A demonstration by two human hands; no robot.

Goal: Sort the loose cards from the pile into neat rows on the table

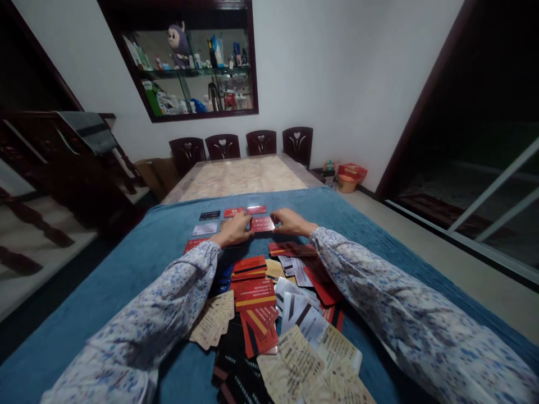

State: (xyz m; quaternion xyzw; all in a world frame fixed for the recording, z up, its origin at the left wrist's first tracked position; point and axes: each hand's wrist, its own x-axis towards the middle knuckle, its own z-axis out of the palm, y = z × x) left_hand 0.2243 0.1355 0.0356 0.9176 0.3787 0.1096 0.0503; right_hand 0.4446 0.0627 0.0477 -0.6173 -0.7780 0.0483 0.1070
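Note:
My left hand [234,230] and my right hand [290,222] pinch the two short edges of a red card [262,224], which lies flat or nearly flat at the cloth. Just beyond it is another red card [256,210]. To the left lie a red card [234,212], a black card [209,215] and a silver card [205,229]; my left hand partly covers a gold one. One more red card [195,244] shows beside my left wrist. Between my forearms spread loose piles of red cards [254,293], silver cards [301,314], beige cards [295,362] and black cards [240,373].
A blue cloth [126,280] covers the near part of the table, whose bare marble-like top [252,174] shows behind. Several dark chairs [261,142] stand at the far end. A red box and an orange bucket [346,183] sit on the floor at right.

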